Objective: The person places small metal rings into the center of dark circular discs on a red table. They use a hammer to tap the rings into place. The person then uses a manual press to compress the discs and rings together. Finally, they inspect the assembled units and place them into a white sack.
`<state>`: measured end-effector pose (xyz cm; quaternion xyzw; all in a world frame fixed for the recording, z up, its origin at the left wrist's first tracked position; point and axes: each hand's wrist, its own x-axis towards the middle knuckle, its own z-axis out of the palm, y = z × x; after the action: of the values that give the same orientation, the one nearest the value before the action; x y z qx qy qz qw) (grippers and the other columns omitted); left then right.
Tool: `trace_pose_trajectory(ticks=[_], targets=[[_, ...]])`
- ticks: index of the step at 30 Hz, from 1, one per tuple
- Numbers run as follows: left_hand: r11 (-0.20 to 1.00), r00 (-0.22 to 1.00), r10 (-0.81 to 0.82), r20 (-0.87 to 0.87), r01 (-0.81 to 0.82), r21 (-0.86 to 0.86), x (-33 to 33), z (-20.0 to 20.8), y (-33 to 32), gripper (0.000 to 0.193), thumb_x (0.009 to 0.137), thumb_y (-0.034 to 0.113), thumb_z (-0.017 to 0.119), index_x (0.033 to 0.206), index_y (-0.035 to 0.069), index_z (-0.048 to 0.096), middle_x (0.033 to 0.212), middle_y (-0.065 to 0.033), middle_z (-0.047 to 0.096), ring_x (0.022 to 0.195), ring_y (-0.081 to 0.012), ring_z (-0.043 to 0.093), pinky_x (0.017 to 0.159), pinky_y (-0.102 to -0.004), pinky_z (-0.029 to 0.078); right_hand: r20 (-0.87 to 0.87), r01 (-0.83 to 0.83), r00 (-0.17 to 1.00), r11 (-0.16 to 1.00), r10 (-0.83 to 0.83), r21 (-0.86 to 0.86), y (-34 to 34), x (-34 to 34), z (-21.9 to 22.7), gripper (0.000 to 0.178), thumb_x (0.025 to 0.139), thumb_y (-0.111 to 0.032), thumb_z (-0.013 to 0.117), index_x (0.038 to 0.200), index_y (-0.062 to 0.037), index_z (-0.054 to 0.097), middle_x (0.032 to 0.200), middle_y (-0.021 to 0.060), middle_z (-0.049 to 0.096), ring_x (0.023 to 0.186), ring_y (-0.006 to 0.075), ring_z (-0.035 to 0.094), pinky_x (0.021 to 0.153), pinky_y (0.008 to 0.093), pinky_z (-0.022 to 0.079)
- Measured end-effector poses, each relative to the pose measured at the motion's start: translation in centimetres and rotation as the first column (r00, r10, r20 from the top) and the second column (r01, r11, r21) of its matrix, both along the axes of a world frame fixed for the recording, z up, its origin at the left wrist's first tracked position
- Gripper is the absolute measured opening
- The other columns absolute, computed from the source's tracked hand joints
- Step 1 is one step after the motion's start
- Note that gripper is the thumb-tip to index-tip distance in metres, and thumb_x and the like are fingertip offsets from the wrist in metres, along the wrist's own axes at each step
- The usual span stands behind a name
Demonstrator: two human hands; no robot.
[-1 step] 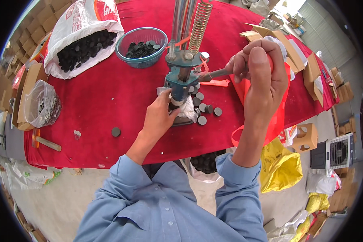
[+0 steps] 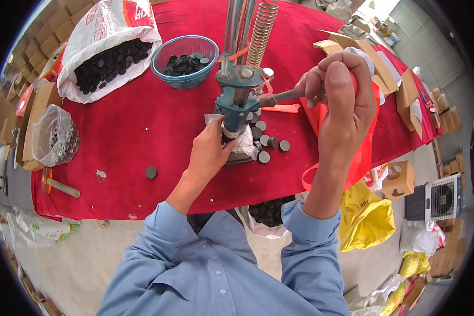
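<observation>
A hand press (image 2: 236, 113) with a teal body, steel columns and a coil spring (image 2: 262, 37) stands upright at the table's middle. My right hand (image 2: 345, 100), raised to its right, is closed round the end of the press lever (image 2: 283, 96). My left hand (image 2: 210, 147) reaches in low at the press, its thumb and fingers bent around the spot below the ram. Whatever lies between those fingertips is hidden. Crumpled white plastic (image 2: 245, 143) sits at the press base. Several black discs (image 2: 264, 157) lie loose just right of it.
A white sack (image 2: 108, 58) spills black discs at the far left, beside a clear bowl (image 2: 185, 79) of more discs. A tub of small metal parts (image 2: 58, 137) and a hammer (image 2: 60, 185) lie left. A red bag (image 2: 361, 152) hangs at the right edge; cardboard boxes (image 2: 408, 105) stand beyond.
</observation>
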<state>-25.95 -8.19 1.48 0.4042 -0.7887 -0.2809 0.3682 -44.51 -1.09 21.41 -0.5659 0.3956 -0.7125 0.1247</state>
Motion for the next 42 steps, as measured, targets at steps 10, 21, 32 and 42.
trace_pose_trajectory(ticks=[10, 21, 32, 42], targets=[[0.984, 0.997, 0.069, 0.039, -0.061, -0.167, 3.2, 0.8, 0.3, 0.05, 0.085, 0.017, 0.089, 0.128, 0.002, 0.069, 0.113, -0.0145, 0.073, 0.088, -0.0269, 0.073, 0.074, -0.0388, 0.06, -0.127, -0.014, 0.992, 0.972, -0.017, -0.233, 4.6, 0.7, -7.1, 0.022, 0.107, -0.023, 0.06, 0.112, -0.0029, 0.052, 0.086, 0.0141, 0.06, 0.078, 0.0262, 0.064, 0.074, 0.0409, 0.058], [0.916, 0.843, 0.397, 0.364, -0.335, -0.223, 17.9, -2.8, 6.3, 0.041, 0.09, 0.012, 0.082, 0.13, 0.006, 0.074, 0.132, -0.0173, 0.061, 0.111, -0.0354, 0.061, 0.096, -0.0449, 0.052, -0.11, 0.077, 0.989, 0.986, -0.094, -0.15, 9.5, 1.9, -16.7, 0.037, 0.107, -0.047, 0.064, 0.11, -0.0135, 0.049, 0.101, 0.017, 0.063, 0.116, 0.0376, 0.064, 0.073, 0.0393, 0.059], [0.989, 0.988, 0.146, -0.041, -0.146, -0.013, 9.2, -0.6, 2.5, 0.055, 0.084, 0.006, 0.087, 0.134, -0.002, 0.066, 0.105, -0.0148, 0.071, 0.074, -0.0214, 0.066, 0.067, -0.0366, 0.056, -0.118, -0.035, 0.993, 0.992, 0.021, -0.12, 5.7, 0.5, -6.1, 0.019, 0.104, -0.016, 0.062, 0.111, 0.0003, 0.056, 0.092, 0.0149, 0.065, 0.09, 0.0267, 0.067, 0.089, 0.0466, 0.059], [0.999, 0.999, -0.022, -0.031, 0.023, 0.029, 0.2, -0.1, -0.2, 0.068, 0.081, 0.009, 0.09, 0.14, -0.003, 0.059, 0.113, -0.0206, 0.074, 0.082, -0.0311, 0.073, 0.075, -0.0411, 0.06, 0.027, 0.013, 1.0, 0.998, -0.015, 0.067, 0.7, 0.0, 0.1, 0.022, 0.104, -0.022, 0.069, 0.105, -0.0002, 0.064, 0.084, 0.0039, 0.066, 0.074, 0.01, 0.068, 0.066, 0.0272, 0.058]])
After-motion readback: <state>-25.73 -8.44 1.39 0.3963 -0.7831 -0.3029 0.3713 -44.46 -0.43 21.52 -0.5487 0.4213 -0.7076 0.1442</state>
